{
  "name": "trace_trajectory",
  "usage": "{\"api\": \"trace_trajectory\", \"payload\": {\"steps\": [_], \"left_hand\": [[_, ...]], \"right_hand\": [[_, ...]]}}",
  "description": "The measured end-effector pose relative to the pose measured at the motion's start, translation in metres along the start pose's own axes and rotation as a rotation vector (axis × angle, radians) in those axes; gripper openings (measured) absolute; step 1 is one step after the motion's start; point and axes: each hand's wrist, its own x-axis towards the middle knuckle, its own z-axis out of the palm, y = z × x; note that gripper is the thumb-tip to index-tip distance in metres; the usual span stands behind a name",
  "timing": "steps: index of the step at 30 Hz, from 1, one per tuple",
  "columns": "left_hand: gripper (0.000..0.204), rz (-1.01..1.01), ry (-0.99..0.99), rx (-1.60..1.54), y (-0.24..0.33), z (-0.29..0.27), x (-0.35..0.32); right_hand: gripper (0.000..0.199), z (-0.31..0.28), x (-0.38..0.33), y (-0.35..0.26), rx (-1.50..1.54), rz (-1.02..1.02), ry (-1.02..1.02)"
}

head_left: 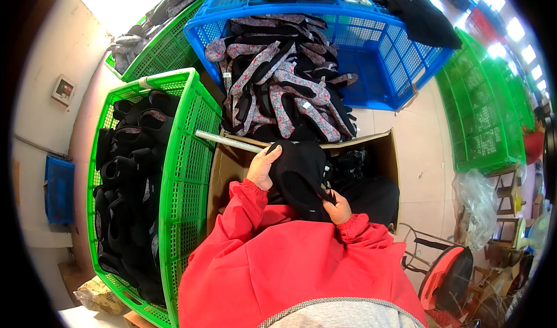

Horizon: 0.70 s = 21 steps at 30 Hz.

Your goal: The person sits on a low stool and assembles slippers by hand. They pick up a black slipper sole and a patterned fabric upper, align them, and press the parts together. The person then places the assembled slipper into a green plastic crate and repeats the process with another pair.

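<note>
A black fabric piece [297, 168], shaped like a shoe upper, is held between my two hands above a cardboard box [390, 154]. My left hand [262, 168] grips its upper left side, with the thumb on top. My right hand [337, 207] pinches its lower right edge. A white rod [228, 141] ends close to my left hand. More black material [374, 197] lies in the box to the right of the held piece. Beyond the box, a heap of floral-lined black pieces [301, 90] spills out of a blue crate [400, 67].
Left of me stands a green crate [185, 148] filled with black pieces [130, 171]; another green crate [168, 49] is behind it. Dark cloth [415, 14] hangs over the blue crate's rim. At right are stacked green crates [478, 107], clear plastic [476, 203] and a red-and-black seat [447, 278].
</note>
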Motion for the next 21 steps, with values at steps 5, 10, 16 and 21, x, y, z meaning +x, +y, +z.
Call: {"api": "trace_trajectory", "payload": {"steps": [5,10,16,21], "left_hand": [[0.038,0.006,-0.193,-0.039,0.006,0.017,-0.014],[0.069,0.022,-0.429,-0.314,0.005,0.04,-0.037],[0.068,0.073,-0.457,-0.422,-0.008,0.04,-0.034],[0.052,0.081,-0.212,-0.338,-0.003,0.048,-0.036]], "right_hand": [[0.02,-0.011,-0.001,-0.004,0.1,0.03,0.017],[0.026,-0.014,-0.003,-0.009,0.198,0.121,-0.103],[0.025,-0.011,-0.006,0.003,0.286,0.262,-0.196],[0.026,-0.009,-0.003,-0.001,0.124,0.117,-0.09]]}}
